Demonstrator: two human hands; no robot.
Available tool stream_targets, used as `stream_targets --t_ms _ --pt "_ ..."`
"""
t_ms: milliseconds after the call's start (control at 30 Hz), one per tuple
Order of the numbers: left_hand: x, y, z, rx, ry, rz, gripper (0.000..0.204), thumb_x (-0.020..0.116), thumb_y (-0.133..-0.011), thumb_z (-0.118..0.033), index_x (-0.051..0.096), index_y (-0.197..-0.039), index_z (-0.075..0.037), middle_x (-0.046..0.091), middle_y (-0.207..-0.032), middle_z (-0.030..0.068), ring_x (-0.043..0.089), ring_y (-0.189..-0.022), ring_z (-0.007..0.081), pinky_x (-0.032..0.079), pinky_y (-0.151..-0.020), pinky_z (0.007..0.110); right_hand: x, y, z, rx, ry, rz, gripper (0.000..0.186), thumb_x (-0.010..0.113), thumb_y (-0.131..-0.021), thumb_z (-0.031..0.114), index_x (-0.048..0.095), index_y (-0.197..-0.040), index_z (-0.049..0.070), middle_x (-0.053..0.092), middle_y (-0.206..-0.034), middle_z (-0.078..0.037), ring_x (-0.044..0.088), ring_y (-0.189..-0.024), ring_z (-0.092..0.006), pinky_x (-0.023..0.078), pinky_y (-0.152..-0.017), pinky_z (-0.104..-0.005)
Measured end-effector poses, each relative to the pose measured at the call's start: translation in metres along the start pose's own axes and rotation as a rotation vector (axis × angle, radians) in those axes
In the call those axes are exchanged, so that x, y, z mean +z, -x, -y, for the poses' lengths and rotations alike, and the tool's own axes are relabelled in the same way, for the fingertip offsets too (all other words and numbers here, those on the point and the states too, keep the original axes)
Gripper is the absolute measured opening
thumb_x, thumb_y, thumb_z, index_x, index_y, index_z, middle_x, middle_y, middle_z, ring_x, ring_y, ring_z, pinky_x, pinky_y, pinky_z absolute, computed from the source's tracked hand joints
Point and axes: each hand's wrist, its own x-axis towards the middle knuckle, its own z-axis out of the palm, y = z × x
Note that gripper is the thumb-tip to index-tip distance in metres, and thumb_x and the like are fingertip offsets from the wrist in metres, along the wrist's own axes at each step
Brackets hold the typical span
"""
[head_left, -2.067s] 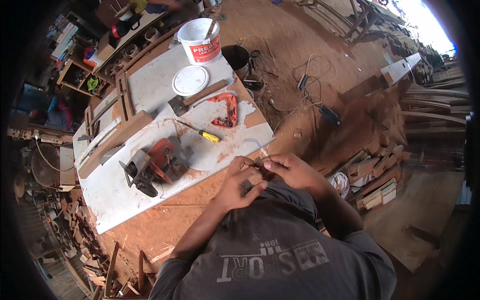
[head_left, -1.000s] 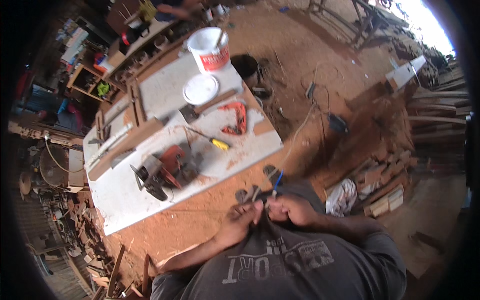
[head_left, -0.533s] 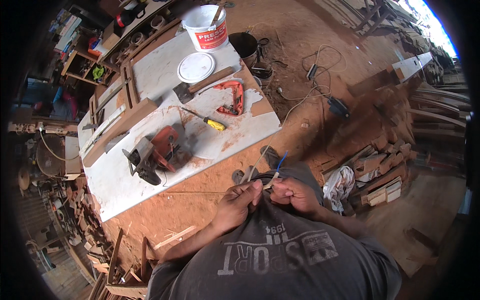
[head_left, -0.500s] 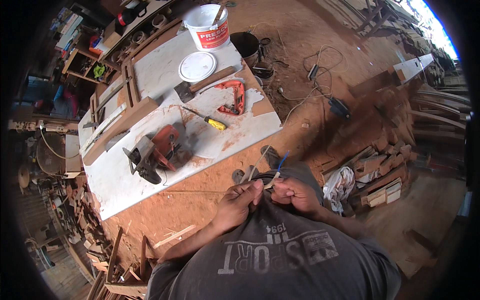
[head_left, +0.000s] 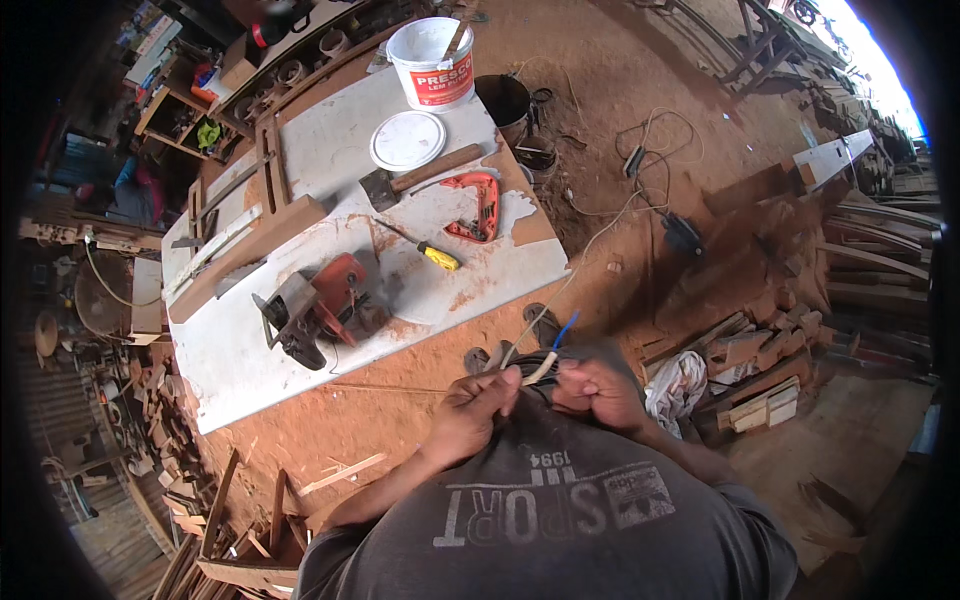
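Observation:
In front of my dark shirt, my left hand (head_left: pixel 480 410) pinches a cream electrical cable (head_left: pixel 540 368), whose curved end has a blue wire (head_left: pixel 566 330) sticking out. My right hand (head_left: pixel 600 398) is closed just right of that end, thumb against finger; whatever is between them is too small to make out. Beyond my hands is a worn white tabletop (head_left: pixel 230 390) with a red power tool with detached metal parts (head_left: pixel 320 310), a yellow-handled screwdriver (head_left: pixel 440 255), an orange housing piece (head_left: pixel 478 200) and a wooden-handled hammer (head_left: pixel 405 182).
A white bucket (head_left: pixel 430 62), its lid (head_left: pixel 408 140) and wooden pieces (head_left: pixel 260 225) lie on the table. Cords (head_left: pixel 640 160) and a dark tool (head_left: pixel 683 235) are on the dirt floor. Wood offcuts (head_left: pixel 760 395) and a crumpled sack (head_left: pixel 675 385) are at the right, scrap wood at the left.
My hands moved from near the table edge down to my shirt, and the blue wire now points upward. Over the last half second my right hand has shifted slightly right of the cable's end.

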Motion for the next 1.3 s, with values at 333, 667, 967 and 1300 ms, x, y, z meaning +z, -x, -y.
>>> stream_targets --t_ms 333,667,967,1300 --pt "-0.023 0.026 0.000 -0.052 0.469 -0.545 0.048 0.053 -0.105 -0.042 0.038 -0.066 -0.018 0.031 -0.056 -0.0043 0.025 -0.046 0.0109 0.022 -0.045 0.030 -0.122 0.116 0.064 -0.795 -0.401 -0.052 0.035 0.040 -0.106 0.030 0.042 -0.075 0.014 0.032 -0.065 0.004 0.033 -0.058 -0.0112 0.034 -0.053 -0.0306" --pt "-0.050 -0.029 -0.033 0.172 0.616 -0.382 0.046 0.053 -0.105 -0.044 0.045 -0.070 -0.015 0.025 -0.056 -0.0055 0.015 -0.047 0.0093 0.013 -0.046 0.030 -0.046 0.030 0.092 -0.461 -0.449 0.212 0.037 0.039 -0.102 0.033 0.042 -0.072 0.013 0.030 -0.065 0.003 0.029 -0.060 -0.0125 0.028 -0.056 -0.0295" --pt "-0.063 -0.027 -0.029 0.182 0.709 -0.352 0.047 0.054 -0.104 -0.046 0.045 -0.070 -0.015 0.025 -0.056 -0.0065 0.016 -0.047 0.0089 0.013 -0.045 0.029 -0.026 0.012 0.102 -0.393 -0.438 0.195 0.035 0.041 -0.101 0.030 0.045 -0.072 0.012 0.025 -0.064 0.005 0.025 -0.058 -0.0096 0.026 -0.055 -0.0268" --pt "-0.051 -0.035 -0.021 0.147 0.678 -0.254 0.046 0.050 -0.106 -0.046 0.046 -0.073 -0.015 0.022 -0.058 -0.0050 0.016 -0.048 0.0097 0.016 -0.047 0.028 -0.129 -0.086 0.098 -0.442 -0.127 -0.337 0.086 0.036 -0.103 0.063 0.025 -0.157 -0.003 0.033 -0.161 -0.019 0.031 -0.149 -0.0323 0.022 -0.124 -0.0483"
